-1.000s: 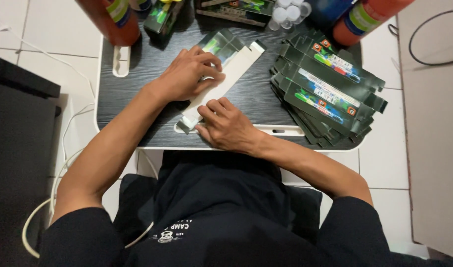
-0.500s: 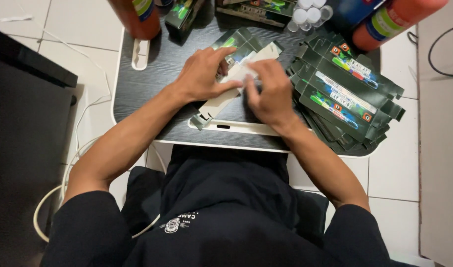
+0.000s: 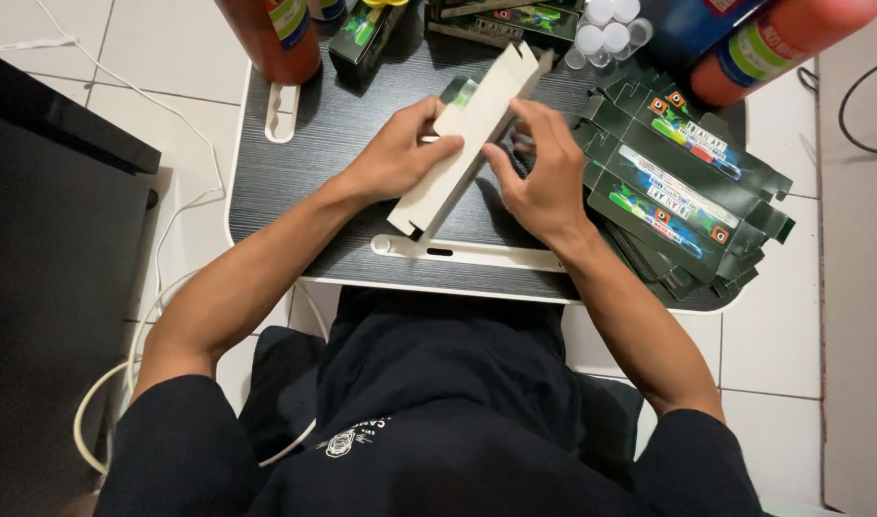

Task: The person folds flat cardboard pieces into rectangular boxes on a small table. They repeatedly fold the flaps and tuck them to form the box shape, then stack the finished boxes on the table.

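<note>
The long, pale cardboard carton slants from near-left to far-right above the dark wood-grain tabletop. The left hand clasps its middle; the right hand pinches its right edge, equally near.

A long, narrow cardboard carton, plain beige on the side facing up with a strip of green at its far edge, is tilted above the middle of the dark desk. To its right lies a fanned stack of flattened cartons, dark green with white, blue and red panels. At the far edge stand a small dark green box and another flat dark carton. Two orange bottles carry coloured labels, one far left, one far right.
</note>
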